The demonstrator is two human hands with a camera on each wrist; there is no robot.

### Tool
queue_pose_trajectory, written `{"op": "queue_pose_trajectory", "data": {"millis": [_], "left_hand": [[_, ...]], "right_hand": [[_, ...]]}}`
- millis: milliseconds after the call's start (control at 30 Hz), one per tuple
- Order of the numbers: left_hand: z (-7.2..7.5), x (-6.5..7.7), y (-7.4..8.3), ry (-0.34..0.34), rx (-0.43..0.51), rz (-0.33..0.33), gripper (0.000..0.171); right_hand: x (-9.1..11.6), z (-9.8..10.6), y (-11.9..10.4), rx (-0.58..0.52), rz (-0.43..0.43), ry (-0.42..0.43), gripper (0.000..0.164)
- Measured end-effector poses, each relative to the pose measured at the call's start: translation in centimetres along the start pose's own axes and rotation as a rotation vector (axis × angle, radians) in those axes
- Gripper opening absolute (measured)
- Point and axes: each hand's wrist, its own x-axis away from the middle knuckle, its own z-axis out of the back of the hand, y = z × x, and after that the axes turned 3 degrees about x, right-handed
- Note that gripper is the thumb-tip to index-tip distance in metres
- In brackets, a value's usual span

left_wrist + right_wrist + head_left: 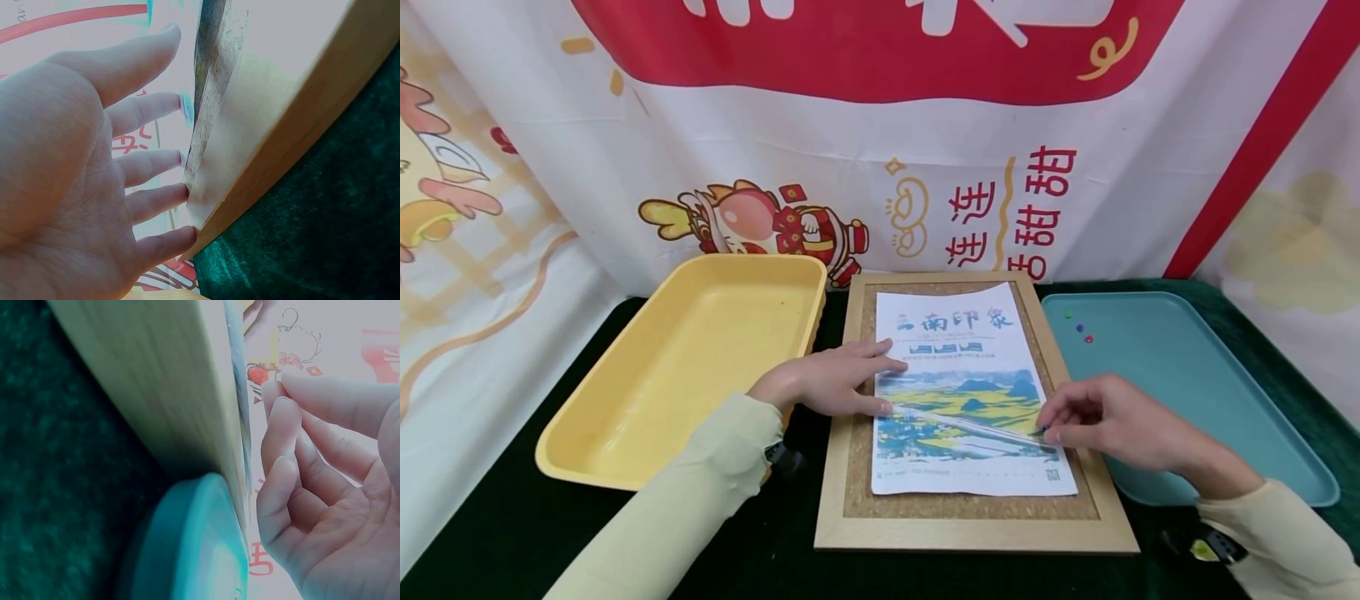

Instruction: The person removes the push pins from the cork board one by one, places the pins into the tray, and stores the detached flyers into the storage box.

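A printed poster sheet (955, 350) with a yellow and blue landscape lies on a wood-framed cork board (973, 507). My left hand (838, 377) rests along its left edge, fingers straight and spread, fingertips on the paper. In the left wrist view, the left palm (81, 162) faces the camera with nothing in it. Over the sheet's right edge, my right hand (1108, 421) pinches a small dark pin (1042, 429) between thumb and forefinger. The right wrist view shows that hand's (331, 469) thumb and forefinger tips together, other fingers curled, the pin hidden.
A yellow tray (587, 450) stands left of the board. To the right, a blue-green tray (1157, 350) holds several small coloured pins (1079, 327) near its far left corner. Dark green cloth (760, 542) covers the table, and a printed white curtain (820, 133) hangs behind.
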Motion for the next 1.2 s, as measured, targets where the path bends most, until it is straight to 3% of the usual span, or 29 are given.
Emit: {"op": "queue_pose_trajectory", "data": {"millis": [567,800,1200], "left_hand": [[0.1,-0.1,0.1,-0.012,0.006,0.007,0.067],[0.0,-0.2,0.1,-0.013,0.010,0.008,0.067],[0.1,-0.1,0.0,-0.011,-0.002,0.006,0.067]], "right_hand": [[0.6,1.7,0.4,0.079,-0.073,0.171,0.018],[0.7,2.1,1.0,0.113,-0.059,0.234,0.019],[0.7,3.2,2.0,0.154,-0.140,0.325,0.026]]}}
